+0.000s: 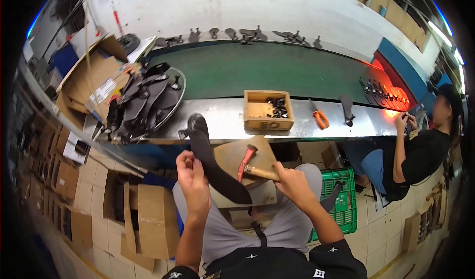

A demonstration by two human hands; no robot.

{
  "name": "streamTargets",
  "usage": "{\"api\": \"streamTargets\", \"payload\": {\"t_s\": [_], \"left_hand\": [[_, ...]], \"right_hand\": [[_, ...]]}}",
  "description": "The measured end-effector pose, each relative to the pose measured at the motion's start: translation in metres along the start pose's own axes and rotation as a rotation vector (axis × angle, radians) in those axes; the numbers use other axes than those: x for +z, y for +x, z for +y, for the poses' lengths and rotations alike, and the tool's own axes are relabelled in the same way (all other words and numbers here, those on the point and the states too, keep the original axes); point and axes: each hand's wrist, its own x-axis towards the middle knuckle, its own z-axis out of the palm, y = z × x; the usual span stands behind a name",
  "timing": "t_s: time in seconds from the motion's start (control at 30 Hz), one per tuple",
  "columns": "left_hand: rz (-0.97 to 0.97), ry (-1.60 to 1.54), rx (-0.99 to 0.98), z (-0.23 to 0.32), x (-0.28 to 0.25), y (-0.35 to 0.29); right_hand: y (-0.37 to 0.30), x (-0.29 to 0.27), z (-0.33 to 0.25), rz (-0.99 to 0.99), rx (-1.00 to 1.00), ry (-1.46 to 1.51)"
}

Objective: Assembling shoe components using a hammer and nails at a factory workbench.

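My left hand [193, 177] is closed on the side of a dark shoe insole [213, 166], which is held tilted with its wide end toward me. A small black piece sticks out near its far end. In my right hand [295, 182] is the wooden handle of a hammer [262, 173]; its red head lies over a tan work block [225, 155] between my knees. Just beyond, on the metal ledge [213, 123], stands a wooden box [268, 122] with small black parts inside. Orange-handled pliers [320, 119] and another dark insole [347, 109] lie to its right.
A heaped basin of dark insoles [143, 98] stands at the left beside a cardboard box [99, 76]. Behind the ledge runs a green conveyor belt [257, 66], with a glowing red heater [391, 88] at its right end. A co-worker [428, 150] sits right, above a green crate [341, 204].
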Motion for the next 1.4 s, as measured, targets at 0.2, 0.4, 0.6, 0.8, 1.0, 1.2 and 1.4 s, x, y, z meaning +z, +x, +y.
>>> {"api": "streamTargets", "payload": {"t_s": [0.2, 0.4, 0.6, 0.8, 1.0, 1.2, 1.4], "left_hand": [[-0.11, 0.65, 0.03, -0.071, 0.027, -0.014], [-0.168, 1.6, 0.254, -0.066, 0.056, 0.005], [-0.716, 1.294, 0.667, -0.114, 0.139, 0.12], [-1.172, 1.33, 0.052, -0.21, 0.159, 0.202], [-0.875, 1.139, 0.541, -0.183, 0.171, 0.189], [-0.595, 0.444, -0.232, -0.079, 0.184, 0.101], [-0.46, 0.232, -0.271, -0.022, 0.155, 0.028]], "right_hand": [[-0.008, 0.024, 0.025, 0.433, 0.158, 0.755], [-0.026, 0.05, 0.085, 0.444, 0.23, 1.924], [-0.024, 0.041, 0.104, 0.508, 0.254, 2.181], [-0.021, 0.047, 0.106, 0.554, 0.254, 2.247], [-0.022, 0.038, 0.102, 0.552, 0.365, 2.161], [-0.029, 0.039, 0.09, 0.592, -0.07, 1.844], [-0.005, -0.06, 0.007, 0.655, -0.024, 1.573]]}}
